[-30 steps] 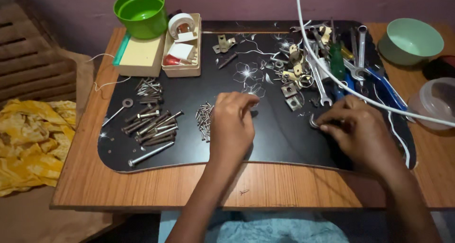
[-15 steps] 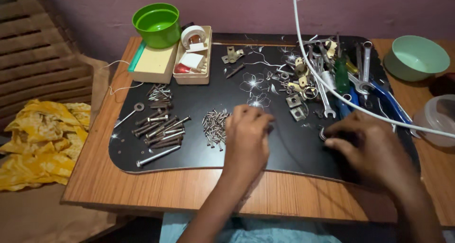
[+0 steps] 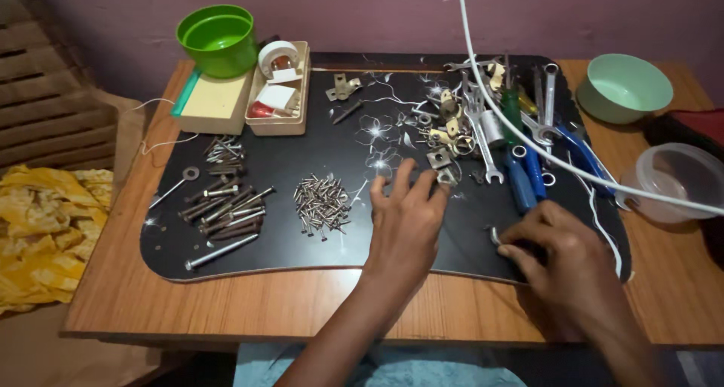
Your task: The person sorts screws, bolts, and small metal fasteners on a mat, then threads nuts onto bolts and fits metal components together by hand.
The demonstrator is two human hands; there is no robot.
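My left hand [image 3: 407, 217] rests on the black board [image 3: 302, 149] with fingers spread, its tips reaching toward small square metal brackets [image 3: 441, 164] at the edge of the hardware pile [image 3: 452, 123]. It holds nothing that I can see. My right hand [image 3: 562, 251] lies at the board's front right with its fingers curled on a small curved metal piece [image 3: 495, 237]. A heap of small screws [image 3: 320, 202] lies just left of my left hand. Long bolts [image 3: 222, 206] lie farther left.
A green bowl [image 3: 217, 38] and two open beige boxes [image 3: 249, 96] stand at the back left. Spanners, a green screwdriver and blue-handled pliers [image 3: 528, 130] lie at the back right. A white cable [image 3: 528, 142] crosses above. A pale green bowl [image 3: 624, 87], clear tub [image 3: 675, 179], yellow cloth [image 3: 41, 228].
My left hand has opened from a closed pinch and reached right toward the square brackets. My right hand stays curled on the small metal piece. The camera has shifted.
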